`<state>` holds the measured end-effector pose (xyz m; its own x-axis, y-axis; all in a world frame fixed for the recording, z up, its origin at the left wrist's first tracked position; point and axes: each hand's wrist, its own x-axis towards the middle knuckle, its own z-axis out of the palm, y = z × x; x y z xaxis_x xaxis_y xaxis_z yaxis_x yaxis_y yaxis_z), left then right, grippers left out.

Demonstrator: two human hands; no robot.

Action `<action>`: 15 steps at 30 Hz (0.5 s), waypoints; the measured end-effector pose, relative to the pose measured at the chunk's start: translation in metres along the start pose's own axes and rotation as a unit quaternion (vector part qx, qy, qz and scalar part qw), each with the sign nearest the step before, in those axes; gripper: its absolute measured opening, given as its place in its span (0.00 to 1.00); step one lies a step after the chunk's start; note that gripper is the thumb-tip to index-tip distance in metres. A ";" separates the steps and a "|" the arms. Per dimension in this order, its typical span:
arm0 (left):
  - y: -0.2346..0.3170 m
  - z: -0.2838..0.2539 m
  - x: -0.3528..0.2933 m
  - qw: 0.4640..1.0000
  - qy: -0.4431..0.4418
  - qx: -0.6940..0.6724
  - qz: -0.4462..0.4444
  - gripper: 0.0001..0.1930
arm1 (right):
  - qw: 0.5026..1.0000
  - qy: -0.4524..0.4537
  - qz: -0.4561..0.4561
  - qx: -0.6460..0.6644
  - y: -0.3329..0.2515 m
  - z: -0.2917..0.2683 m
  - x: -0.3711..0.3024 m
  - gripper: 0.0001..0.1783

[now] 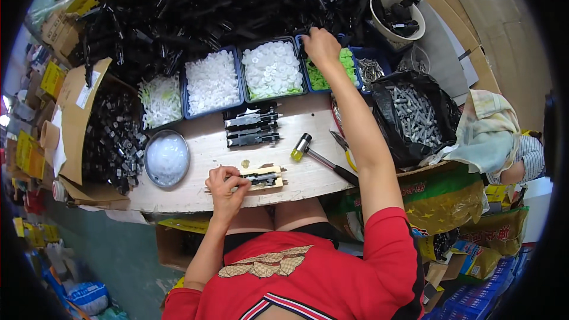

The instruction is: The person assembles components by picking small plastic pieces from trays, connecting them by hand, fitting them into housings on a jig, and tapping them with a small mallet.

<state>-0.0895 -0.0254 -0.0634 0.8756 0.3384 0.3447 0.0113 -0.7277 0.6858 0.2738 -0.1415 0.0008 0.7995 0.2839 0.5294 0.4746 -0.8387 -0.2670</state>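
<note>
My left hand (226,186) rests on a small wooden jig (267,178) near the table's front edge, fingers curled on a black part lying in it. My right hand (322,46) is stretched far forward over the blue bin of green pieces (347,64), fingers bent down at the edge of the heap of black plastic parts (225,0). What it grasps is hidden. A stack of assembled black parts (252,125) lies in the middle of the table. A small hammer with a yellow head (305,149) lies right of the jig.
Blue bins of white parts (211,82) (272,70) line the back. A round metal bowl (166,158) sits left, next to a cardboard box of dark metal pieces (112,136). A black bag of grey bolts (415,112) and a white bucket (398,18) stand right.
</note>
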 end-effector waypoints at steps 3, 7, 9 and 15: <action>0.002 0.001 -0.004 1.000 0.007 -0.001 0.007 0.04 | 0.994 -0.080 0.077 0.009 -0.009 0.005 0.016 0.14; -0.002 0.002 -0.007 1.000 0.005 -0.003 0.012 0.03 | 0.970 -0.088 0.164 0.158 -0.007 -0.004 0.017 0.22; -0.003 0.003 -0.005 1.000 0.008 0.024 0.016 0.04 | 0.879 -0.114 0.229 0.403 -0.003 -0.015 0.006 0.25; 0.013 -0.016 0.015 0.996 0.062 -0.037 0.060 0.18 | 0.705 -0.318 0.081 0.629 -0.053 -0.089 -0.124 0.16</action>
<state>-0.0836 -0.0200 -0.0393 0.8024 0.3260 0.4998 -0.1292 -0.7228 0.6789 0.1165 -0.1742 0.0208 0.6945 0.7178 0.0497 -0.0101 0.0787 -0.9968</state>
